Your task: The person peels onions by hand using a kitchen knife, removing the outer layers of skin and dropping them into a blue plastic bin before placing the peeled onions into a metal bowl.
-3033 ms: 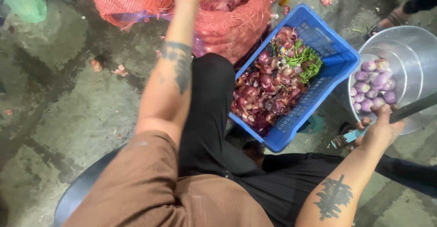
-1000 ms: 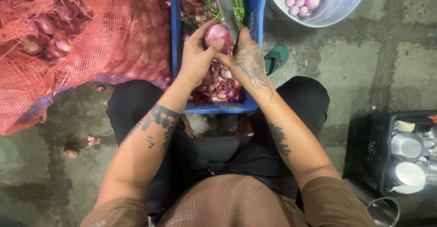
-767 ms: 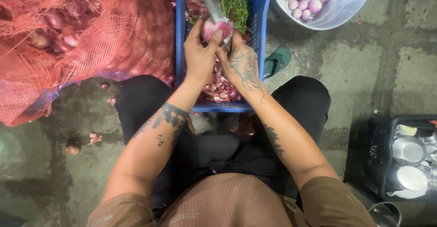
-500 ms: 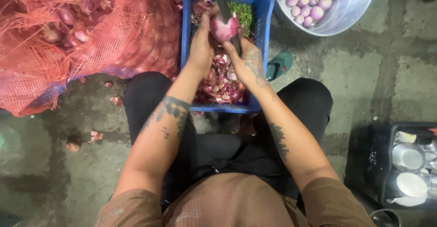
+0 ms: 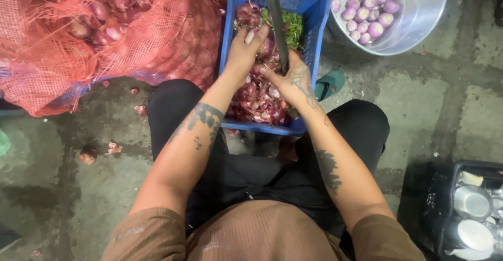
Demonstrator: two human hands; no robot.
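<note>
Left hand (image 5: 242,51) over blue crate (image 5: 314,9), fingers curled on onion (image 5: 262,45), grip closed on it; right hand (image 5: 293,80) at 4 o'clock of onion, grip clamped on knife (image 5: 276,20), blade pointing 12 o'clock; onion peels (image 5: 257,101) fill crate; steel bowl (image 5: 419,15) of peeled onions at 2 o'clock; red mesh sack (image 5: 78,36) at 9 o'clock.

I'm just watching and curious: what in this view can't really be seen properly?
- Onion in the left hand: mostly hidden by the fingers.
- Knife in the right hand: blade tip cut off by the top edge, handle hidden in the palm.
- Steel bowl of peeled onions: cut off at the top edge.
- Mesh sack: cut off top and left.
- Black crate: cut off by the right edge, contents too small.
</note>
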